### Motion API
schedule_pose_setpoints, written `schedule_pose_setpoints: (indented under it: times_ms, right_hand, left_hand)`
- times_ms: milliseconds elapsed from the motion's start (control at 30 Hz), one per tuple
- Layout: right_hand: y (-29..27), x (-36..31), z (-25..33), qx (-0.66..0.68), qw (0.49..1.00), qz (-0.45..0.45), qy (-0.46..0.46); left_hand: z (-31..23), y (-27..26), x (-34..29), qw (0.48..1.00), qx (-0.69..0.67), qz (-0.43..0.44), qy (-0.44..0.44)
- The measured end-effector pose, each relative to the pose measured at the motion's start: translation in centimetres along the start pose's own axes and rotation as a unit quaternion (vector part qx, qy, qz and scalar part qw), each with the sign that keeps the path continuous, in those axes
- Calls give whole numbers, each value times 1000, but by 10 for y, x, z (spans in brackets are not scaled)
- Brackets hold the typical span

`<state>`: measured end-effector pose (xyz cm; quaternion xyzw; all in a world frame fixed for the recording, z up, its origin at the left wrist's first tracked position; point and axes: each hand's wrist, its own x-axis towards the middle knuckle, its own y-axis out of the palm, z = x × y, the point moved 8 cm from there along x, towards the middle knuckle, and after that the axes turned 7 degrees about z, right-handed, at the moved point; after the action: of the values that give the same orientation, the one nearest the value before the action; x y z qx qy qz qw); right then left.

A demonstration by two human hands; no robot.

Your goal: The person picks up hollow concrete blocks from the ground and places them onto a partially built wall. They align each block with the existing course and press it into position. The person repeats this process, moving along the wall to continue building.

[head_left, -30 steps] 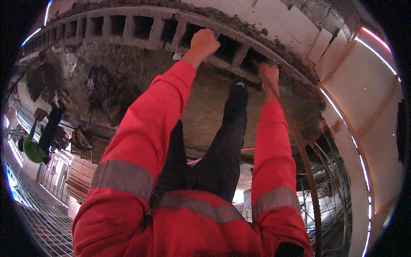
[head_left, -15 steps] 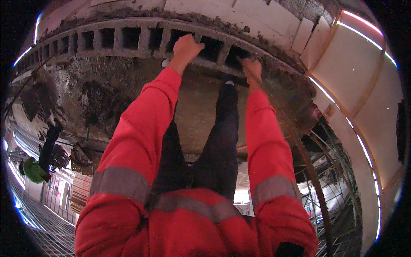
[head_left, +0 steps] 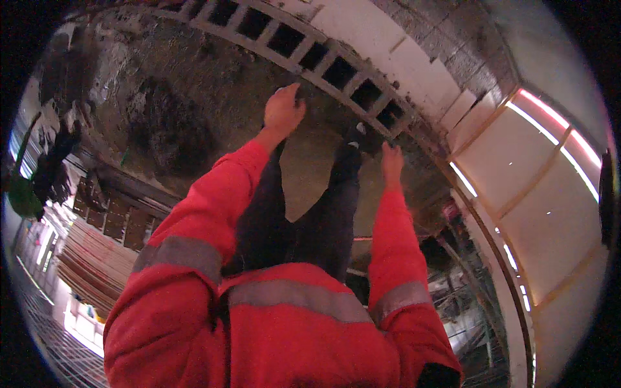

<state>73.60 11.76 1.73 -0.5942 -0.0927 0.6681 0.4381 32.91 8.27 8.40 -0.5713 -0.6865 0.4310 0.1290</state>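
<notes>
My left hand (head_left: 284, 111) hangs over the dark, rough ground, just short of the row of hollow concrete blocks (head_left: 299, 68). Its thumb stands apart from loosely bent fingers, and nothing shows in it. Lower and to the right, my right hand (head_left: 392, 163) is held near the right end of the row, apart from the blocks. Its fingertips point away from me and look parted, though the shade blurs them; I make out nothing in them. The blocks' square hollows face up and look dark inside.
My shoe (head_left: 358, 134) stands close to the block row. Pale panels with wooden battens (head_left: 546, 174) rise at the right. Stacked boards (head_left: 97, 258) and metal bars (head_left: 61, 343) lie at the left, near a person in green (head_left: 24, 196). Tangled rods (head_left: 472, 284) lie at the lower right.
Both hands have come back off the blocks toward me. The view has turned, so the row now slants down to the right. A rusty rod beside my right arm no longer shows.
</notes>
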Motion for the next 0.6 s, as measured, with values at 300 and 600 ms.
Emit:
schedule_pose_setpoints:
  times_ms: [300,600]
  right_hand:
    - [41,-85,61,-38,989,134,-50]
    - [47,-142,186,-149,960,229,-55]
  left_hand:
    - [277,-99,-152,938,28,191,-289]
    - [375,-70,-427,878,-30,117,-463]
